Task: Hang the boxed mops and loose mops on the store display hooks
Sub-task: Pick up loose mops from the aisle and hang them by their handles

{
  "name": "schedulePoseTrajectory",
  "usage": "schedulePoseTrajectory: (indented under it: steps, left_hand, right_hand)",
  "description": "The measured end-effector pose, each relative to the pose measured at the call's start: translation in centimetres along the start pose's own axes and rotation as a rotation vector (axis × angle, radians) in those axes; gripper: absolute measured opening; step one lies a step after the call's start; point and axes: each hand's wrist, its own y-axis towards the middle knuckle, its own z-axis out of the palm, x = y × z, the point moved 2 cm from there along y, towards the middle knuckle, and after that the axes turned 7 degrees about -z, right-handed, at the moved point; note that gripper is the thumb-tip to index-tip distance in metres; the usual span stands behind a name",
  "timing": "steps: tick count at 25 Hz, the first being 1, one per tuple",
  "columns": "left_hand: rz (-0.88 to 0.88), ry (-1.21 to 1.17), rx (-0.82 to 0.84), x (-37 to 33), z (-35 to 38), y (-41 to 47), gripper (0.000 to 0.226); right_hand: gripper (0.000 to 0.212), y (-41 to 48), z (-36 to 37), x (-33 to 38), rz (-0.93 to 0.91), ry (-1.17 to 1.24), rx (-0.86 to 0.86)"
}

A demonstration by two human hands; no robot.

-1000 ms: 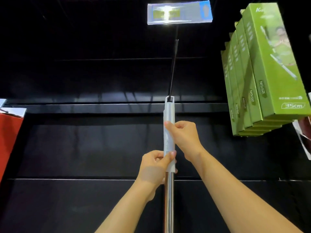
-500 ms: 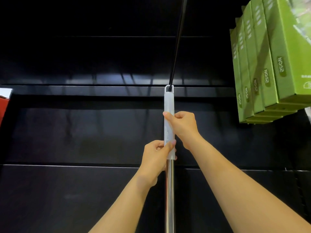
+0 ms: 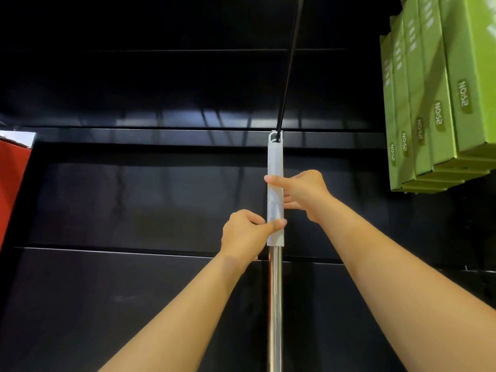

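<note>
At the middle of the dark display wall, the left hand (image 3: 247, 232) grips the lower end of the pale grey grip sleeve (image 3: 275, 162) on a loose mop (image 3: 275, 291), with the thumb laid across the front and the fingers curled behind. Just above it, the right hand (image 3: 303, 194) clasps the same sleeve, thumb across the front and fingers wrapped round the back.

Below the left hand, the mop's bare steel pole (image 3: 275, 331) runs straight down between the two forearms and out of view. Above the right hand, the sleeve ends in a hanging loop (image 3: 276, 136). A black display hook (image 3: 288, 63) passes through it, slanting up past the top edge. I cannot tell whether the mop's weight rests on the hook.

Behind both hands stands the black slatted back panel (image 3: 134, 205). Up and to the right of the right hand, well apart from the handle, hangs a row of green boxed mops (image 3: 442, 103) marked "NO:S2". Far to the left of the left hand, a red box (image 3: 10, 189) shows at the edge.
</note>
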Motion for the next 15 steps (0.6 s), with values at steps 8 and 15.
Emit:
schedulePoseTrajectory:
  steps: [8, 15]
  left_hand:
    - [-0.095, 0.06, -0.008, 0.2, 0.2, 0.4, 0.095]
    - [-0.048, 0.64, -0.141, 0.9, -4.4, -3.2, 0.097]
  right_hand:
    - [0.081, 0.1, 0.0, -0.6, 0.042, -0.139, -0.038]
    - [0.106, -3.9, -2.3, -2.5, 0.022, -0.57, 0.091]
